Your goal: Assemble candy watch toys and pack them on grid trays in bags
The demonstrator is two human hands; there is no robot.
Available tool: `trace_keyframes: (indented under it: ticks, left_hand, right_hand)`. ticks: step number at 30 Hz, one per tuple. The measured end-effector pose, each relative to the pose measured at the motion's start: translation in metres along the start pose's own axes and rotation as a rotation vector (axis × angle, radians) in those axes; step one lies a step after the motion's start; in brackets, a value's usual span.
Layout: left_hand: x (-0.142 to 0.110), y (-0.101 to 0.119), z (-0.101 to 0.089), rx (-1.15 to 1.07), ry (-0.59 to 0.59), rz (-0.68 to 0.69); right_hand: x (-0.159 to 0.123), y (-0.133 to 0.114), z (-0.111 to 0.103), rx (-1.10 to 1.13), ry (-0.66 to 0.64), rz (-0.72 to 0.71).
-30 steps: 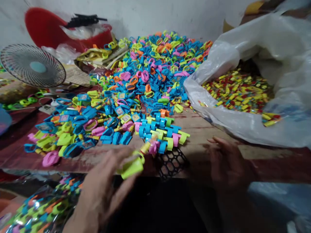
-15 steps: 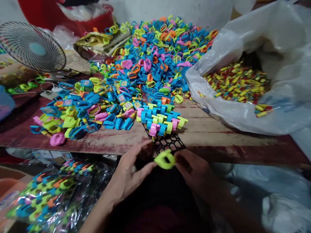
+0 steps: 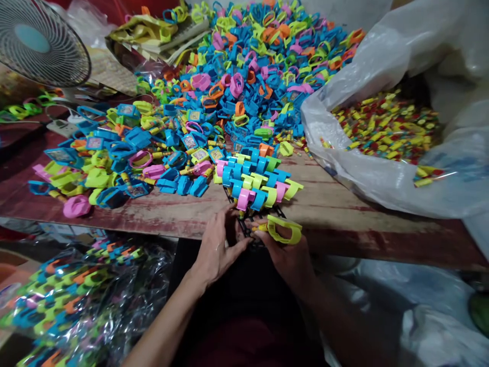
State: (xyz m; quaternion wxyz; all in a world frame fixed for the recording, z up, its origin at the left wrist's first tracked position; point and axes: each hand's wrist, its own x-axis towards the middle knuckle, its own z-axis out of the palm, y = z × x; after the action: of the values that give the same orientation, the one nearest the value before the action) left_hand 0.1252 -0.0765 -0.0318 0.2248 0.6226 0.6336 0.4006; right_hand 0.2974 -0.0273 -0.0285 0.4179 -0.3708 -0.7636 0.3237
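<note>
A yellow-green plastic toy watch [image 3: 294, 235], with a small yellow stick pointing left from it, is held by my right hand [image 3: 292, 265] over the near end of a black lattice rack [image 3: 245, 224]. My left hand [image 3: 217, 247] is closed on the left side of that rack's near end; its fingertips are partly hidden. Farther along, the rack bears a tight block of blue, pink, green and orange toy watches [image 3: 260, 178] standing in rows. The rack reaches from the table's front edge toward my lap.
A large heap of mixed toy watches [image 3: 244, 76] covers the back, with a smaller pile [image 3: 114, 158] at left. At right stands a white sack [image 3: 367, 176] of yellow and red capsules [image 3: 385, 127]. A fan [image 3: 34, 41] is far left. Bagged watches [image 3: 64, 285] lie below the table.
The toy watch was between both hands; now only my right hand holds it, turned and moved forward to the rack. My left hand has moved onto the rack. The view has tilted down slightly.
</note>
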Motion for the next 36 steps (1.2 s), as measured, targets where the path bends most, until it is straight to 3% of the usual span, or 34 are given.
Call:
trace_keyframes:
  ticks: [4, 9, 15, 20, 26, 30, 32, 34, 36]
  left_hand:
    - [0.000, -0.001, 0.004, 0.136, 0.023, -0.025]
    - [0.000, 0.000, 0.005, 0.182, 0.029, -0.002]
    - [0.000, 0.002, 0.005, 0.176, 0.053, 0.004]
    - [0.000, 0.002, 0.005, 0.158, 0.036, -0.011]
    - [0.000, 0.000, 0.008, 0.143, 0.057, -0.067]
    - [-0.007, 0.007, -0.007, -0.037, 0.060, -0.018]
    - [-0.013, 0.017, -0.020, -0.112, 0.144, 0.001]
    - [-0.014, 0.027, -0.031, -0.099, 0.233, 0.047]
    - [-0.009, 0.035, -0.037, -0.064, 0.205, 0.145]
  right_hand:
    - [0.001, 0.008, 0.013, -0.074, -0.013, -0.055]
    - [0.008, 0.009, 0.017, -0.252, 0.003, -0.262]
    - [0.009, 0.009, 0.020, -0.301, 0.010, -0.178]
    - [0.010, 0.012, 0.021, -0.345, 0.030, -0.251]
    - [0.017, 0.006, 0.020, -0.377, -0.056, -0.245]
    - [0.014, 0.007, 0.021, -0.433, -0.001, -0.285]
    - [0.013, 0.010, 0.023, -0.451, 0.021, -0.292]
    - [0.012, 0.013, 0.025, -0.457, 0.044, -0.301]
    - [0.010, 0.014, 0.026, -0.437, 0.068, -0.305]
